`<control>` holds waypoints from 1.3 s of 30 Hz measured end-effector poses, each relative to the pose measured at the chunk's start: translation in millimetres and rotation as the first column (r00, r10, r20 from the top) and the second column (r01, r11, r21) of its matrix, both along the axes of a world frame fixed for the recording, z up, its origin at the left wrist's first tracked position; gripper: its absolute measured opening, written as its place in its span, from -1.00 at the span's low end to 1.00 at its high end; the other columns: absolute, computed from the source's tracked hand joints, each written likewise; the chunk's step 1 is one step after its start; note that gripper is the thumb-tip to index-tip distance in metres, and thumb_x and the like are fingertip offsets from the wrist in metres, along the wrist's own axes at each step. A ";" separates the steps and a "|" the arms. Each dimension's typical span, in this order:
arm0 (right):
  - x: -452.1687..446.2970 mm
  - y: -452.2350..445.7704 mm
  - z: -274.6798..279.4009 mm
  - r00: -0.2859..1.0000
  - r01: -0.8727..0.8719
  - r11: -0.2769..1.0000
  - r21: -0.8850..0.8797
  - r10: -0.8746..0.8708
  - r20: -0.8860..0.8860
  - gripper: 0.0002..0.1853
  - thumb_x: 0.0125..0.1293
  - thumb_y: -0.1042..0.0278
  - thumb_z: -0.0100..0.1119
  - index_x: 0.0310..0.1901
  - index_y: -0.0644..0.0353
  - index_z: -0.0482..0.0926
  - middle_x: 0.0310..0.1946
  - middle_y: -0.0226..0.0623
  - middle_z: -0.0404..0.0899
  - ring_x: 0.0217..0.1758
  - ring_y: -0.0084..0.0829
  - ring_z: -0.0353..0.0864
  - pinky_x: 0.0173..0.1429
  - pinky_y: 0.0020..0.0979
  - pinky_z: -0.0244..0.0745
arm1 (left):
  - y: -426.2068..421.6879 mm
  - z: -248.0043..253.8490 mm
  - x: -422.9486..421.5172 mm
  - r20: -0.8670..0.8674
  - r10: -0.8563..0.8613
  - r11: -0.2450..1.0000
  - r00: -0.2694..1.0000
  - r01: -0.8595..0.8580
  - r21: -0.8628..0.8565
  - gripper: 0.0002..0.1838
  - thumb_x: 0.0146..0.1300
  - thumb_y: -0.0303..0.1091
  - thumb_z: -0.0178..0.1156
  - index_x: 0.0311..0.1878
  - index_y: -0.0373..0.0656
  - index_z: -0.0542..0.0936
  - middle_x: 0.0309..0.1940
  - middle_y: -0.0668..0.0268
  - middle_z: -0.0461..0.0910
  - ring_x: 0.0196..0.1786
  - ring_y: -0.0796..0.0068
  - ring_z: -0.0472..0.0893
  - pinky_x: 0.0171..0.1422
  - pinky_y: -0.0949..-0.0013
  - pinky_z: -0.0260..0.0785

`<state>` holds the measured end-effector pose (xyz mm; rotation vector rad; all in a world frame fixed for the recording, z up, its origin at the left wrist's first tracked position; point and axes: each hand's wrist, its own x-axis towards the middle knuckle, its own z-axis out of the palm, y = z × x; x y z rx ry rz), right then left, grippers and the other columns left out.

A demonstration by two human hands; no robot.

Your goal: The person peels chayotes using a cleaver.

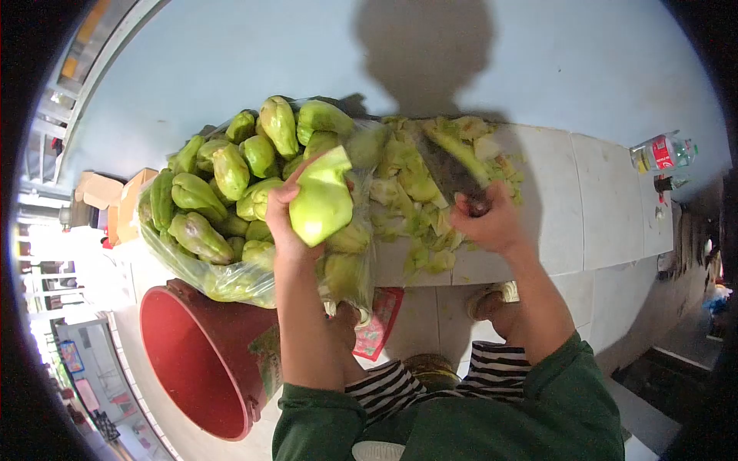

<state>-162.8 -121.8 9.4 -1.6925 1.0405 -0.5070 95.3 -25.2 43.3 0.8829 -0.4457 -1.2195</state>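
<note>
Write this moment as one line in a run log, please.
left hand: holding pale green fruit | right hand: holding knife, apart from fruit | tiled ledge: scattered peelings | plastic bag: green fruits

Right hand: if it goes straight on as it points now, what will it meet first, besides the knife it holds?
Beyond the knife, the right hand would probably meet the green peelings; depth is unclear, so it might pass above them.

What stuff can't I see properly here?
All in the head view:
- Left hand: some fingers hide behind the peeled fruit.
- Knife: blurred, so its edge is unclear.
- Bag: its bottom is hidden by piled green fruits.
- Bottle: label too small to read.
</note>
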 end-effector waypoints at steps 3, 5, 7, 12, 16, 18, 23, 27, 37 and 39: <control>12.8 11.7 -5.9 0.978 -0.199 0.884 -0.423 0.150 -0.146 -0.72 -0.09 0.28 0.34 -0.44 0.15 0.41 -0.57 -0.34 0.50 -0.54 -0.44 0.51 -0.45 -0.34 0.39 | -9.2 -5.2 -8.4 -0.051 0.133 0.990 0.990 -0.130 0.050 -0.27 0.04 -0.06 -0.11 0.24 -0.39 0.36 -0.06 -0.05 0.56 -0.12 0.16 0.60 -0.03 0.23 0.48; 20.8 18.4 -4.3 0.951 -0.307 0.692 -0.653 0.246 -0.187 -0.71 -0.16 0.27 0.34 -0.48 0.14 0.39 -0.58 -0.30 0.48 -0.54 -0.30 0.54 -0.45 -0.27 0.39 | -14.0 -18.0 -7.7 -0.153 0.142 0.990 0.978 -0.138 0.034 -0.30 0.09 -0.12 -0.15 0.26 -0.38 0.34 -0.05 -0.07 0.56 -0.08 0.11 0.59 0.05 0.18 0.44; 31.2 26.2 -0.3 0.963 -0.245 0.585 -0.773 0.237 -0.126 -0.71 -0.24 0.26 0.28 -0.48 0.11 0.39 -0.60 -0.31 0.47 -0.48 -0.13 0.53 -0.43 -0.19 0.39 | -15.2 -33.5 1.5 -0.182 -0.006 0.998 0.983 -0.007 -0.069 -0.30 0.08 -0.13 -0.16 0.27 -0.36 0.33 -0.02 -0.08 0.55 -0.04 0.06 0.57 0.10 0.15 0.41; 42.4 31.4 -0.8 0.965 -0.122 0.534 -0.836 0.261 0.026 -0.78 -0.34 0.40 0.18 -0.60 0.14 0.32 -0.68 -0.30 0.30 -0.62 -0.23 0.38 -0.52 -0.27 0.26 | -17.1 -29.7 -15.4 -0.236 0.066 0.998 0.969 -0.069 -0.005 -0.30 0.09 -0.12 -0.15 0.27 -0.38 0.31 -0.04 -0.10 0.55 -0.06 0.03 0.56 0.07 0.14 0.43; 44.4 34.5 3.7 0.965 -0.135 0.490 -0.861 0.262 -0.003 -0.78 -0.34 0.41 0.17 -0.60 0.14 0.32 -0.68 -0.31 0.29 -0.62 -0.25 0.38 -0.52 -0.29 0.26 | -15.8 -26.7 -23.9 -0.231 0.072 0.997 0.970 -0.071 0.011 -0.30 0.10 -0.11 -0.16 0.27 -0.38 0.32 -0.04 -0.09 0.54 -0.05 0.04 0.56 0.08 0.14 0.42; 43.0 35.2 2.9 0.968 -0.145 0.502 -0.853 0.250 -0.017 -0.79 -0.33 0.41 0.17 -0.60 0.14 0.32 -0.68 -0.31 0.30 -0.62 -0.24 0.39 -0.51 -0.28 0.26 | -15.6 -30.0 -24.2 -0.268 0.074 0.997 0.961 -0.079 -0.009 -0.31 0.12 -0.10 -0.18 0.27 -0.37 0.32 -0.05 -0.10 0.55 -0.05 0.05 0.56 0.08 0.16 0.42; 36.7 27.8 -12.3 0.986 -0.144 0.559 -0.816 0.153 -0.068 -0.80 -0.26 0.44 0.17 -0.58 0.16 0.33 -0.67 -0.27 0.32 -0.60 -0.19 0.40 -0.49 -0.24 0.27 | -12.0 -29.7 -14.4 -0.195 0.057 0.996 0.979 -0.070 -0.057 -0.32 0.14 -0.08 -0.22 0.25 -0.36 0.35 -0.09 -0.08 0.56 -0.07 0.10 0.57 0.07 0.21 0.41; 37.2 26.8 -16.8 0.979 -0.200 0.579 -0.791 0.090 -0.182 -0.80 -0.20 0.33 0.21 -0.50 0.10 0.40 -0.63 -0.30 0.45 -0.52 -0.18 0.53 -0.44 -0.19 0.41 | -12.3 -21.8 -18.5 -0.151 0.145 0.988 0.978 -0.150 -0.021 -0.34 0.15 -0.07 -0.22 0.22 -0.32 0.38 -0.12 -0.02 0.58 -0.11 0.15 0.57 0.03 0.23 0.41; 39.6 32.5 -12.8 0.980 -0.186 0.620 -0.762 0.056 -0.193 -0.79 -0.19 0.32 0.22 -0.48 0.11 0.40 -0.62 -0.25 0.49 -0.53 -0.12 0.55 -0.41 -0.14 0.43 | -6.7 -15.4 -15.9 -0.147 0.165 0.986 0.975 -0.164 0.013 -0.35 0.14 -0.04 -0.18 0.20 -0.31 0.39 -0.12 0.03 0.58 -0.10 0.18 0.57 0.05 0.22 0.41; 42.8 35.1 -4.5 0.978 -0.203 0.627 -0.753 0.099 -0.182 -0.77 -0.20 0.32 0.23 -0.48 0.11 0.39 -0.62 -0.23 0.49 -0.52 -0.12 0.55 -0.41 -0.14 0.44 | -8.0 -22.9 -18.2 -0.124 0.148 0.989 0.981 -0.147 0.011 -0.32 0.13 -0.04 -0.18 0.22 -0.34 0.37 -0.08 0.02 0.56 -0.07 0.16 0.56 0.08 0.22 0.39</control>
